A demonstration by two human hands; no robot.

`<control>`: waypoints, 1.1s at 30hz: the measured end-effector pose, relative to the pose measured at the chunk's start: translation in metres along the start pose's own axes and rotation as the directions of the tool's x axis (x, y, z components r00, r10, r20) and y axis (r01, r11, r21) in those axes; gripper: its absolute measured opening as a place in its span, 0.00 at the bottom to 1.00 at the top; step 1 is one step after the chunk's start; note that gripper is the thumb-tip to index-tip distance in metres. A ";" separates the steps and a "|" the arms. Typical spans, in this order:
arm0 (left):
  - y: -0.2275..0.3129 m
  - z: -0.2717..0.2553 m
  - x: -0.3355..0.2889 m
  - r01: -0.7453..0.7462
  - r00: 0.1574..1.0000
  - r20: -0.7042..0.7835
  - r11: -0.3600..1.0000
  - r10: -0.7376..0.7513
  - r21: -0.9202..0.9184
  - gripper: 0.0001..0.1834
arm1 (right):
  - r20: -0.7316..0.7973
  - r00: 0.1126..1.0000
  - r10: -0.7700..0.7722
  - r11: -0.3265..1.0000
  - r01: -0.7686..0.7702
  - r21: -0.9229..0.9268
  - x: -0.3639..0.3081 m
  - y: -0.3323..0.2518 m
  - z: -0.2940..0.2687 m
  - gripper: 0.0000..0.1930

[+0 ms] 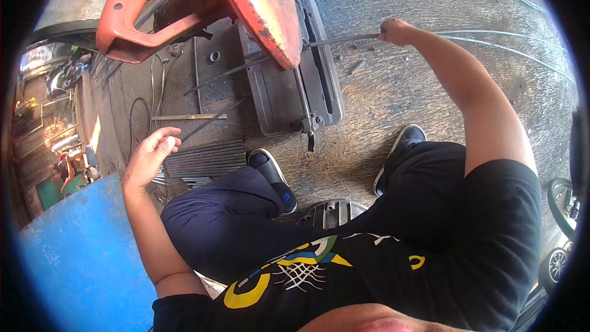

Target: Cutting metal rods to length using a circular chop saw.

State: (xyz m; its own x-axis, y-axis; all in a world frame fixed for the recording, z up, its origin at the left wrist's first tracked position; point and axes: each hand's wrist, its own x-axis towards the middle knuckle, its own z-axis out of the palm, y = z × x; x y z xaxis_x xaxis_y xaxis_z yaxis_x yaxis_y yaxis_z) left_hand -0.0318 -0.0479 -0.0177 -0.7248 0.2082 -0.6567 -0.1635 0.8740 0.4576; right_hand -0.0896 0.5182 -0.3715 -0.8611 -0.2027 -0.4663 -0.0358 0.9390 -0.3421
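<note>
In the head view, a row of short rods (206, 160) at centre left looks already cut, while the long rod (350, 39), crossing upper centre beneath the orange saw (264, 6), seems left to cut. The right hand (398, 32), upper right, grasps that rod; the left hand (150, 157), centre left, has half-curled fingers, their grip unclear. Pale scrawl on the blue panel (92, 246), lower left, is illegible.

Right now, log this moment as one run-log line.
left hand: near row of rods, grip unclear | right hand: closed on gray rod | orange saw: gray rod runs to it
</note>
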 end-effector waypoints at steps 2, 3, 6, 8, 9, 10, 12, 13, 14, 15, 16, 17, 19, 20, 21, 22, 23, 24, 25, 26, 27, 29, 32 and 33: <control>-0.002 -0.001 0.005 -0.005 1.000 0.011 1.000 0.005 -0.011 0.25 | 0.020 1.000 0.018 0.998 -0.017 -0.052 0.004 0.000 0.005 0.20; -0.003 -0.001 0.005 0.002 1.000 0.009 1.000 -0.002 -0.015 0.25 | 0.038 0.999 0.026 0.995 -0.022 -0.100 0.007 -0.008 0.004 0.20; -0.004 -0.002 0.003 0.024 1.000 0.015 0.999 -0.024 -0.038 0.22 | 0.078 0.996 0.051 0.990 -0.041 -0.132 -0.001 -0.022 0.002 0.19; -0.003 -0.005 0.000 0.018 1.000 0.013 1.000 -0.018 -0.006 0.22 | 0.108 0.993 0.039 0.993 -0.027 -0.114 0.002 -0.022 0.000 0.19; -0.004 -0.004 0.001 0.020 1.000 0.011 1.000 -0.019 -0.015 0.22 | 0.137 0.990 0.039 0.995 -0.025 -0.101 0.002 -0.019 -0.001 0.19; -0.005 -0.004 0.002 0.030 1.000 0.007 0.999 -0.030 -0.020 0.22 | 0.140 0.989 0.035 0.994 -0.020 -0.108 0.002 -0.018 -0.002 0.19; -0.007 -0.004 0.001 0.044 0.999 -0.002 0.999 -0.044 -0.030 0.21 | 0.104 0.995 0.014 0.993 -0.002 -0.118 0.002 -0.015 -0.005 0.18; -0.006 -0.003 0.003 0.034 0.999 -0.001 0.999 -0.034 -0.030 0.21 | 0.104 0.994 0.017 0.992 -0.004 -0.125 0.003 -0.003 -0.002 0.18; -0.005 -0.002 0.006 0.023 1.000 0.000 0.999 -0.023 -0.031 0.20 | 0.106 0.994 0.022 0.988 -0.005 -0.156 0.004 0.009 0.000 0.17; -0.006 -0.002 0.005 0.029 1.000 -0.003 0.999 -0.030 -0.035 0.20 | 0.112 0.994 0.016 0.983 0.005 -0.183 0.006 0.004 -0.002 0.17; -0.006 -0.002 0.005 0.032 0.999 -0.002 0.999 -0.032 -0.031 0.22 | 0.115 0.993 0.011 0.983 0.011 -0.184 0.005 0.000 -0.002 0.17; -0.007 -0.001 0.005 0.033 0.999 0.000 0.999 -0.033 -0.028 0.23 | 0.115 0.992 0.058 0.979 -0.034 -0.202 0.003 -0.004 -0.001 0.16; -0.008 -0.003 0.003 0.038 0.999 0.003 0.999 -0.038 -0.023 0.23 | 0.117 0.987 0.110 0.972 -0.082 -0.220 0.000 -0.009 -0.001 0.16; -0.009 -0.004 0.003 0.041 0.999 0.003 0.999 -0.041 -0.015 0.22 | 0.111 0.987 0.113 0.979 -0.091 -0.183 0.000 -0.011 -0.003 0.17; -0.009 -0.003 0.004 0.042 0.999 0.005 0.999 -0.042 -0.017 0.22 | 0.103 0.988 0.114 0.984 -0.098 -0.147 0.001 -0.014 -0.005 0.17; -0.010 -0.002 0.004 0.045 0.999 0.009 0.999 -0.045 -0.027 0.22 | 0.103 0.988 0.114 0.984 -0.098 -0.148 -0.002 -0.017 -0.006 0.17; -0.010 -0.002 0.004 0.048 0.999 0.012 0.998 -0.047 -0.037 0.21 | 0.052 0.990 0.129 0.984 -0.121 -0.127 -0.008 -0.019 -0.007 0.16; -0.010 -0.001 0.003 0.050 0.999 0.005 0.998 -0.050 -0.040 0.21 | 0.000 0.990 0.138 0.985 -0.137 -0.107 -0.013 -0.024 -0.008 0.15; -0.011 0.001 0.004 0.030 0.999 0.027 0.999 -0.029 -0.023 0.21 | -0.004 0.991 0.131 0.985 -0.130 -0.110 -0.020 -0.027 -0.005 0.15; -0.010 0.003 0.005 0.009 0.999 0.048 1.000 -0.008 -0.007 0.21 | -0.189 0.976 0.109 0.983 -0.134 -0.124 -0.028 -0.029 -0.003 0.15; -0.006 0.008 0.007 0.000 0.999 0.042 1.000 0.001 -0.015 0.21 | -0.370 0.925 0.085 0.979 -0.147 -0.142 -0.035 -0.028 -0.007 0.15; 0.007 0.019 0.009 -0.032 0.997 0.079 0.990 0.021 0.138 0.19 | -0.137 0.960 0.245 0.946 -0.267 -0.182 -0.040 -0.038 -0.027 0.14; 0.012 0.043 0.006 -0.069 0.986 0.166 0.975 0.034 0.209 0.21 | 0.396 0.862 0.318 0.947 -0.267 -0.179 -0.069 -0.080 -0.046 0.18; 0.013 0.051 0.004 -0.133 0.971 0.232 0.942 0.061 0.309 0.23 | 0.554 0.794 0.251 0.961 -0.273 -0.044 -0.089 -0.113 -0.059 0.20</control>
State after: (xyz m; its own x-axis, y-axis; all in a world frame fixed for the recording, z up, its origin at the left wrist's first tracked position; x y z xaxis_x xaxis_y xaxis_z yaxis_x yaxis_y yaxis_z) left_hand -0.0029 -0.0135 -0.0454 -0.5583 0.3572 -0.7488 0.1495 0.9311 0.3327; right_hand -0.0393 0.4469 -0.2434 -0.4111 -0.0796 -0.9081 0.1787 0.9698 -0.1659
